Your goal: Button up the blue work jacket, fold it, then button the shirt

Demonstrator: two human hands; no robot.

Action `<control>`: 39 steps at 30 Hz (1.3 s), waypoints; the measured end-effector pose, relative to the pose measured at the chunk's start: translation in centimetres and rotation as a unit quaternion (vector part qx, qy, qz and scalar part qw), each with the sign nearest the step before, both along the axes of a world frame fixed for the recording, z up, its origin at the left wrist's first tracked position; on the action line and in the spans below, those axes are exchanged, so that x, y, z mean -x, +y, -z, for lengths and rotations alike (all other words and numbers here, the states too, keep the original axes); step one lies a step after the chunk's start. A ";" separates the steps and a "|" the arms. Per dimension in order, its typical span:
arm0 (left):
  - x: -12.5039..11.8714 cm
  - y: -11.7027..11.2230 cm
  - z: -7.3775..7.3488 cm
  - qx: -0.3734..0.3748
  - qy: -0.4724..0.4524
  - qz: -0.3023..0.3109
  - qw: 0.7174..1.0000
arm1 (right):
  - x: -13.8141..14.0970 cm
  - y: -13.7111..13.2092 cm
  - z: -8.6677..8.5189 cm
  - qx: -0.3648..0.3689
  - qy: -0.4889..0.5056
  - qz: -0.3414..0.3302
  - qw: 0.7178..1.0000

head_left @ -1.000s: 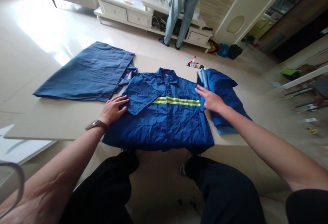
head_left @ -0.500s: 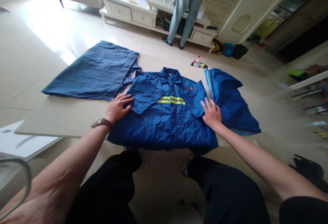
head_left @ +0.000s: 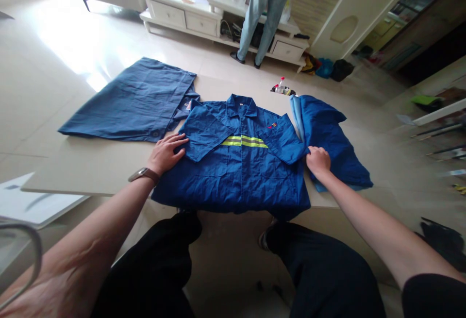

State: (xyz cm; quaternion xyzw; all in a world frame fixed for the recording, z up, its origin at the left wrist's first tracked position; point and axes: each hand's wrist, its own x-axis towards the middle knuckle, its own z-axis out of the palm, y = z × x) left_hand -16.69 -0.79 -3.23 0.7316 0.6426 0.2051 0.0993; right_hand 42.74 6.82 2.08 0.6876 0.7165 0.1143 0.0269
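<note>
A blue work jacket (head_left: 235,177) with a collar and a yellow-and-grey reflective stripe lies front up before me, its lower edge at the near side of the table (head_left: 91,167). The sleeve on the left is folded inward across the chest. Flat on that side, my left hand (head_left: 166,154) rests with fingers spread, touching the sleeve. My right hand (head_left: 319,161) is closed on the end of the other sleeve, pulling it out to the right. Right of the jacket lies a folded blue garment (head_left: 331,138), and on the left a greyer blue garment (head_left: 131,102).
Small bottles with red caps (head_left: 279,86) show beyond the table's far edge. A person in light trousers (head_left: 265,12) stands by a white cabinet (head_left: 182,12) at the back. A white board (head_left: 36,199) is low on the left.
My right hand has moved right and closed on the sleeve's end, drawing the sleeve outward. My left hand stays where it was.
</note>
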 end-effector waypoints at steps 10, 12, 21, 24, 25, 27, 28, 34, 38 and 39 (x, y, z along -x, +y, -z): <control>0.0 0.0 0.1 0.005 -0.005 -0.002 1.000 | 1.8 -1.2 1.9 0.041 -0.034 -0.275 0.960; 0.0 0.0 0.1 0.006 -0.004 -0.005 1.000 | 2.2 -0.8 2.7 0.055 0.002 -0.262 0.963; -0.1 0.0 -0.1 0.012 -0.007 -0.006 1.000 | 1.6 0.2 2.9 0.076 0.165 -0.286 0.941; -0.2 0.0 -0.2 0.013 -0.007 -0.006 1.000 | 1.1 -0.2 3.1 0.171 0.091 -0.316 0.929; -0.2 0.0 -0.2 0.012 -0.006 -0.006 1.000 | 1.0 -0.3 3.2 0.183 0.076 -0.311 0.929; -0.2 0.0 -0.2 0.012 -0.005 -0.004 1.000 | 1.0 -0.5 3.5 0.184 0.065 -0.297 0.935; -0.1 0.0 -0.2 0.013 -0.005 -0.004 1.000 | 1.2 -0.6 3.6 0.179 0.067 -0.290 0.938; -0.2 -0.1 -0.3 0.020 -0.008 -0.012 1.000 | 3.1 -0.9 3.1 0.149 0.105 -0.212 0.960; -0.2 -0.1 -0.4 0.020 -0.008 -0.010 1.000 | 3.8 -1.2 2.7 0.162 0.048 -0.230 0.959; -0.3 -0.1 -0.4 0.020 -0.009 -0.011 1.000 | 3.8 -1.2 2.8 0.157 0.044 -0.222 0.961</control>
